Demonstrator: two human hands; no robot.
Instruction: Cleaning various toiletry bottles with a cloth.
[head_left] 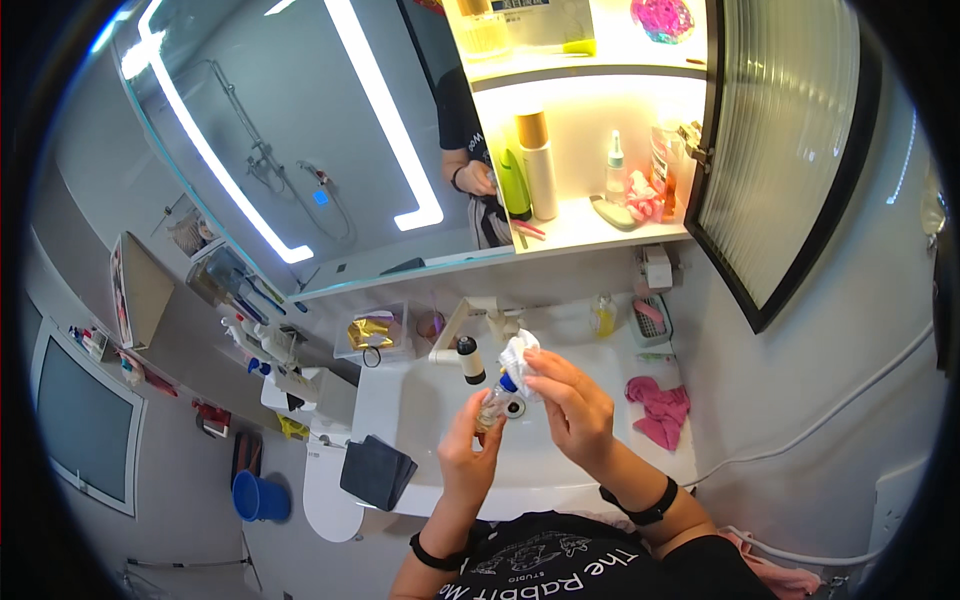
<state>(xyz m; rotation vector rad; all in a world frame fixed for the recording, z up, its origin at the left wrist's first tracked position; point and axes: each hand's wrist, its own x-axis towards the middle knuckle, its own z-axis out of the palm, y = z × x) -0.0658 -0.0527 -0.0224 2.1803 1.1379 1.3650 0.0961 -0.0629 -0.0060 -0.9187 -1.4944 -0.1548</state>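
Note:
Above the white sink basin (560, 440), my left hand (468, 450) is closed around a small clear bottle (493, 402) with a blue collar near its top. My right hand (570, 395) pinches a crumpled white tissue (519, 352) and presses it against the bottle's upper end. The bottle is tilted, and the tissue hides its very top. Just behind the bottle stands the white faucet (463, 325) with a black-tipped spout. Part of the drain shows below the bottle.
An open cabinet (600, 235) with lit shelves holds several bottles; its ribbed glass door (775, 170) swings out at right. A pink cloth (657, 410) lies on the sink's right rim, dark folded cloths (378, 472) on the left. A clear bin (372, 335) stands behind the basin.

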